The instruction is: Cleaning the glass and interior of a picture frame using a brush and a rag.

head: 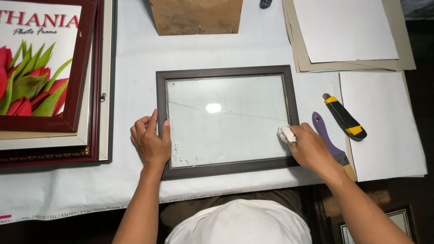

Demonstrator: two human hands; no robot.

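Observation:
A dark brown picture frame point(224, 72) with a glass pane point(226, 119) lies flat on the white table cover. My left hand point(150, 141) grips the frame's left rail, thumb on the inner edge. My right hand point(309, 148) presses a small white wad of cloth point(285, 134) against the glass at its right edge. A few white specks sit on the glass near the lower left corner.
A purple-handled brush point(326, 133) and a black and yellow utility knife point(344, 117) lie right of the frame. White sheets point(384, 126) and grey boards point(298, 49) lie at right. Stacked red frames with a tulip print point(79, 81) are at left. A brown backing board point(195, 16) lies beyond.

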